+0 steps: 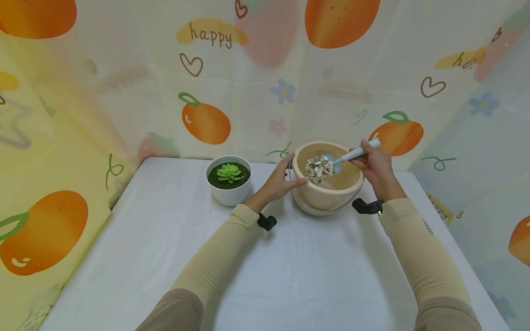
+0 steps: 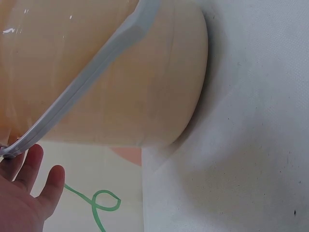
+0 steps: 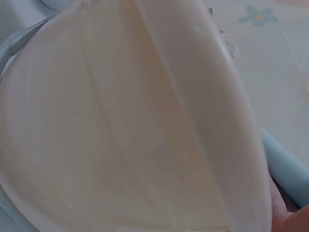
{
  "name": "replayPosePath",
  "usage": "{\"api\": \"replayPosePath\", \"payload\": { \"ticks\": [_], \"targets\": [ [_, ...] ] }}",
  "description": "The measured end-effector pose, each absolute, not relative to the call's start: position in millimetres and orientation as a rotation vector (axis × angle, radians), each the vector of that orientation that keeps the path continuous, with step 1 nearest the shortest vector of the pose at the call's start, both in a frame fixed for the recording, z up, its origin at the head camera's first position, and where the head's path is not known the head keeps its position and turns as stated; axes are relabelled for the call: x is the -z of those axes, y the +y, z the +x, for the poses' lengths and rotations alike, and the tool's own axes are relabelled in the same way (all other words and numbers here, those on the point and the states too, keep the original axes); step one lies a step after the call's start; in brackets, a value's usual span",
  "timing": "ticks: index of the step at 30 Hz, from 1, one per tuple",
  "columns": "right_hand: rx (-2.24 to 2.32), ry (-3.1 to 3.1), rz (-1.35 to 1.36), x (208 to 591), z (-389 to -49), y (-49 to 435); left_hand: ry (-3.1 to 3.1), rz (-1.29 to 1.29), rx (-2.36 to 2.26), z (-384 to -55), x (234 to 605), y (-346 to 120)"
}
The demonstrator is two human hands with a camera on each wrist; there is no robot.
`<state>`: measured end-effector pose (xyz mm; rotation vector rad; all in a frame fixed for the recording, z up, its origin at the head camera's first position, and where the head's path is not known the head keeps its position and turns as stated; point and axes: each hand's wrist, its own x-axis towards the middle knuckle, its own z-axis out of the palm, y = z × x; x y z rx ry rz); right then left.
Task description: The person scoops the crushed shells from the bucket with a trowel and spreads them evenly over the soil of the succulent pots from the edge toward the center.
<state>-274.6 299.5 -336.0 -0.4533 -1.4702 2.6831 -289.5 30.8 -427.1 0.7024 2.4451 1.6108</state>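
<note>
A cream plastic bucket stands toward the back right of the table, its pale handle hanging down along the outside. My left hand grips the bucket's left rim, thumb over the near edge and fingers along the far outer side. In my right hand is the handle of a light blue toy shovel, which reaches over the right rim into the bucket. Mixed grey and white pebbles or shell bits lie at the shovel's blade, covering much of it. In the right wrist view the bucket wall hides most of the shovel.
Left of the bucket stands a white pot of dark soil with a small green succulent. A white cloth covers the table. Fruit-printed curtains hang behind it and at both sides.
</note>
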Motion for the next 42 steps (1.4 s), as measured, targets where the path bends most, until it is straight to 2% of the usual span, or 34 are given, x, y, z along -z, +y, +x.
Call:
{"api": "replayPosePath", "payload": {
  "ticks": [42],
  "targets": [
    [-2.689, -1.202, -0.326, 347, -264, 299, 2.670, 0.764, -1.413, -288, 419, 20]
  ]
}}
